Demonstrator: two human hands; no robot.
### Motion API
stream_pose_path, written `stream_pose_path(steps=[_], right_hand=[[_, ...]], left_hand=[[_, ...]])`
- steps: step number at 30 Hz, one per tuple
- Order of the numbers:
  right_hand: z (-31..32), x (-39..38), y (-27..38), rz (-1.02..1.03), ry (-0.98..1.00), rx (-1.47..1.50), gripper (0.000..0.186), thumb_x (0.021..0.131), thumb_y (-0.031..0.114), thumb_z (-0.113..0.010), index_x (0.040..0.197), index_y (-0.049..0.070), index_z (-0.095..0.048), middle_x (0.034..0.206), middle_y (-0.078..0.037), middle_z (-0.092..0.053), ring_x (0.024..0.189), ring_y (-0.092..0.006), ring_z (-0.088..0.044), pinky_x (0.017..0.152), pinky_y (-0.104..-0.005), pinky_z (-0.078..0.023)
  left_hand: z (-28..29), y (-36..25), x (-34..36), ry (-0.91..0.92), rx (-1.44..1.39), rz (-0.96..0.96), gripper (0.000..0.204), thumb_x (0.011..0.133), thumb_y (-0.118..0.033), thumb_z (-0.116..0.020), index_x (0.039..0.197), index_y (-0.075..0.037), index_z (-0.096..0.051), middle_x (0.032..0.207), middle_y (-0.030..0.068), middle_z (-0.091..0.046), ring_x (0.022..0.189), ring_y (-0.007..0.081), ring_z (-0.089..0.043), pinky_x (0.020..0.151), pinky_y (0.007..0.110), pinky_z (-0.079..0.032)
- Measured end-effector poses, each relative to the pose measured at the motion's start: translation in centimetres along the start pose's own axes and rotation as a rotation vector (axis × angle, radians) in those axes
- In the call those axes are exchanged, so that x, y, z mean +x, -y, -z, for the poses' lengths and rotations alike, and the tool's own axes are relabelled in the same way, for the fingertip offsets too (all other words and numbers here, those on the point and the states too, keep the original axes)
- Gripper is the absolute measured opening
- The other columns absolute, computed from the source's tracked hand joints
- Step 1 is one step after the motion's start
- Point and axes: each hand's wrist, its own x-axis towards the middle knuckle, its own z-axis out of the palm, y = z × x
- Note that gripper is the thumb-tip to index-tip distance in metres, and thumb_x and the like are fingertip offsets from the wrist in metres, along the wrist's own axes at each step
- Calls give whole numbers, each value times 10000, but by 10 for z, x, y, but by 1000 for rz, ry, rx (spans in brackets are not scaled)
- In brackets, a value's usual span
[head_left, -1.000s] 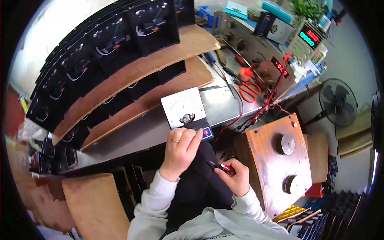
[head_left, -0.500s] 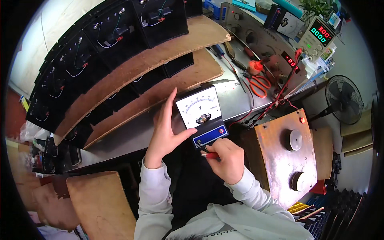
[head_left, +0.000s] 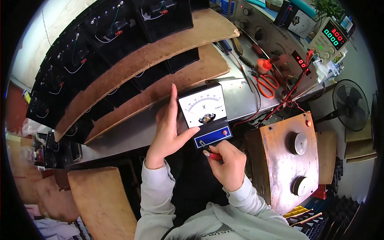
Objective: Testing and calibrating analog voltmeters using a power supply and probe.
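Note:
An analog voltmeter (head_left: 202,108) with a white dial, a black case and a blue front panel (head_left: 211,138) is held tilted over the bench's front edge. My left hand (head_left: 164,134) grips its left side, fingers stretched along the case and thumb on the front. At the panel's lower left sits a small metal terminal (head_left: 201,142); a red terminal (head_left: 225,133) is at its right. Just below the panel, my right hand (head_left: 229,165) pinches a small red piece (head_left: 215,156) with a silvery end. Its exact kind is partly hidden by my fingers.
Curved wooden shelves (head_left: 160,50) with several black meter cases stand at the left and back. On the metal bench (head_left: 244,94) lie orange-handled scissors (head_left: 267,86) and red leads. A metal box with two round knobs (head_left: 290,160) is at right, a fan (head_left: 351,105) beyond.
The surroundings have shifted slightly in view. My right hand has moved a little down, with the red piece tilted differently. My left hand keeps its hold on the voltmeter.

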Motion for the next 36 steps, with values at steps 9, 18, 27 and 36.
stream_pose_path(steps=[9, 18, 27, 36], right_hand=[[15, -14, -15, -380, -33, 588, 290, 765, 3, -844, 973, 10, -642, 906, -63, -664, 759, -126, -651, 628, -241, -495], [35, 16, -39, 49, -34, -2, 230, 707, -36, -848, 819, -11, -648, 741, -95, -602, 683, -222, -597, 587, -316, -468], [31, 7, -32, -16, -179, -27, 250, 688, -18, -851, 796, 7, -627, 711, -109, -567, 619, -274, -556, 538, -363, -440], [23, 13, -33, -90, -59, 195, 266, 724, 0, -859, 908, -4, -666, 848, -56, -626, 714, -106, -590, 579, -242, -468]], left_hand=[[-6, 2, 1, -43, 40, -40, 1109, 796, -212, -778, 1619, -38, -55, 1453, 215, -503, 1344, 358, -466, 1137, 470, -234], [-3, 0, 1, -53, -108, -66, 1068, 809, -100, -777, 1619, -45, -82, 1322, 242, -572, 1201, 342, -591, 1038, 417, -446], [-5, -4, 5, -41, -71, -46, 1081, 790, -170, -817, 1605, -22, -122, 1353, 236, -572, 1239, 347, -555, 1051, 432, -417], [8, -1, 1, -85, -83, -88, 1081, 764, -139, -830, 1605, -47, -156, 1286, 239, -612, 1187, 369, -603, 1038, 428, -439]])
